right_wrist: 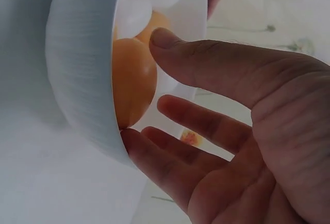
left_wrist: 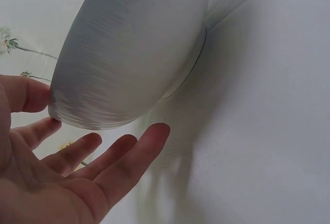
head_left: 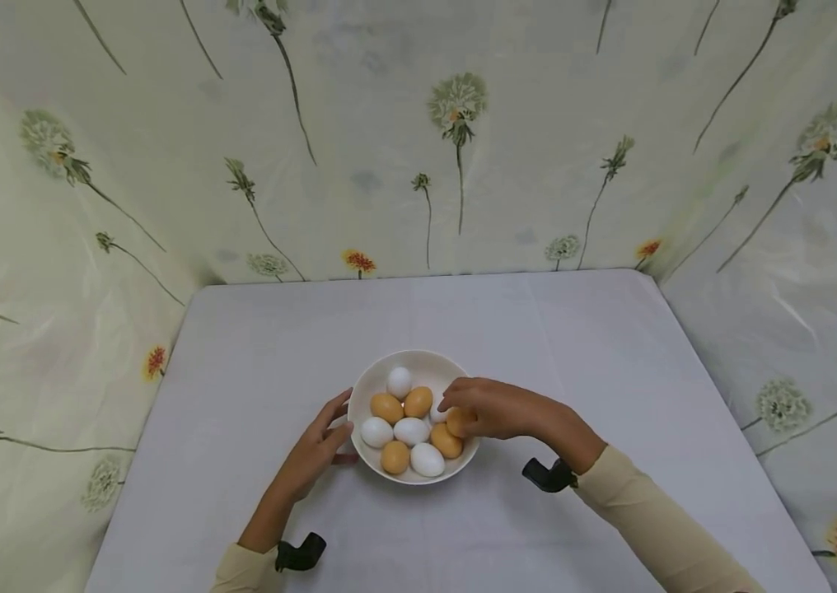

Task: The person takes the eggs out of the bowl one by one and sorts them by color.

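Note:
A white bowl with a ribbed outer wall holds several white and brown eggs. At its left side is my left hand, fingers spread, with the thumb touching the rim and the other fingers around the outside. My right hand reaches over the right rim, its fingers loosely bent and apart. A brown egg lies just inside the rim there, with the right thumb tip close beside it. In the head view the right hand partly covers that egg and a white egg.
The bowl stands on a table with a pale cloth. Dandelion-patterned sheets hang behind the table and at both sides. A black wrist camera sits on the left wrist, another black camera on the right.

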